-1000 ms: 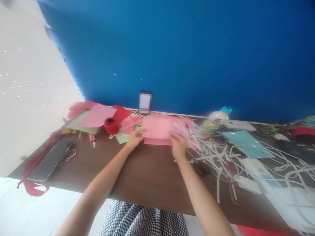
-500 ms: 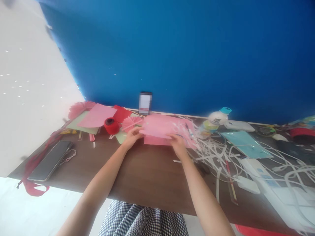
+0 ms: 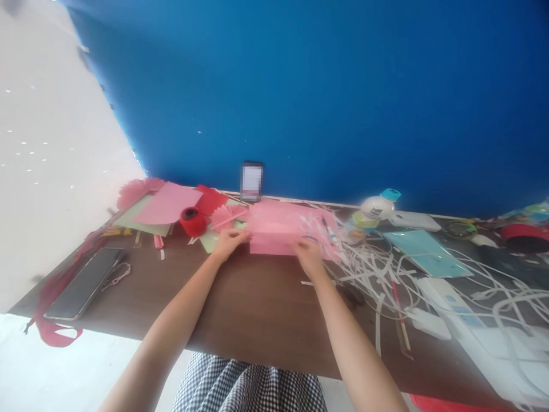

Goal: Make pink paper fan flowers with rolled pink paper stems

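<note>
A pink paper sheet (image 3: pixel 274 236) lies folded near the far side of the brown table (image 3: pixel 257 309). My left hand (image 3: pixel 229 242) pinches its left edge with closed fingers. My right hand (image 3: pixel 307 255) presses and grips its right lower edge, fingers curled on the paper. A pink pleated paper fan (image 3: pixel 227 216) sits just behind my left hand, and a red tape roll (image 3: pixel 191 220) stands to its left.
A phone (image 3: pixel 252 181) leans against the blue wall. Another phone (image 3: pixel 83 282) lies at the left near a red ribbon (image 3: pixel 51 331). Pink and green sheets (image 3: pixel 163 206) lie far left. White paper strips (image 3: pixel 386 269), a bottle (image 3: pixel 373 210), a teal sheet (image 3: pixel 426 252) and scissors (image 3: pixel 354 295) crowd the right.
The raised upper flap of the pink paper has come down flat onto the sheet, and both hands have dropped slightly with it.
</note>
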A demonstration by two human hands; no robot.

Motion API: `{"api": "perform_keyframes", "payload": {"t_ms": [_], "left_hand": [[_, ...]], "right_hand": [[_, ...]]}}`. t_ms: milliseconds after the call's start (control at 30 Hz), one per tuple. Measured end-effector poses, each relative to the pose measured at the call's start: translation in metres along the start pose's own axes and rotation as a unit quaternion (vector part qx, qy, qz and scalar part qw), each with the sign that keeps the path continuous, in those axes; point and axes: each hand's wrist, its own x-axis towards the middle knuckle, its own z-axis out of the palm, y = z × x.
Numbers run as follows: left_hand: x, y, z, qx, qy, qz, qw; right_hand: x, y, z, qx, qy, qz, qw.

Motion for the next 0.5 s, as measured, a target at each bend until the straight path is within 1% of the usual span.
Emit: {"api": "perform_keyframes", "payload": {"t_ms": [100, 167, 233, 333, 367, 433, 500], "left_hand": [[0.000, 0.000, -0.001, 0.076, 0.051, 0.023, 0.996], [0.000, 0.000, 0.000, 0.070, 0.061, 0.025, 0.995], [0.000, 0.000, 0.002, 0.008, 0.047, 0.015, 0.999], [0.001, 0.001, 0.006, -0.086, 0.024, 0.014, 0.996], [0.001, 0.001, 0.007, -0.098, 0.024, 0.016, 0.995], [0.001, -0.001, 0.009, -0.091, 0.034, 0.014, 0.995], [0.001, -0.004, 0.011, -0.065, 0.045, 0.008, 0.997]], "right_hand": [[-0.001, 0.001, 0.005, 0.019, 0.057, 0.011, 0.998], [-0.001, 0.003, 0.010, 0.042, 0.087, 0.018, 0.995], [-0.002, 0.003, 0.015, 0.063, 0.083, 0.022, 0.994], [-0.005, 0.002, 0.020, 0.128, 0.051, 0.028, 0.990], [-0.005, 0.001, 0.021, 0.155, 0.046, 0.034, 0.986], [-0.006, -0.001, 0.023, 0.187, 0.045, 0.054, 0.980], [-0.006, -0.002, 0.024, 0.168, 0.062, 0.069, 0.981]]}}
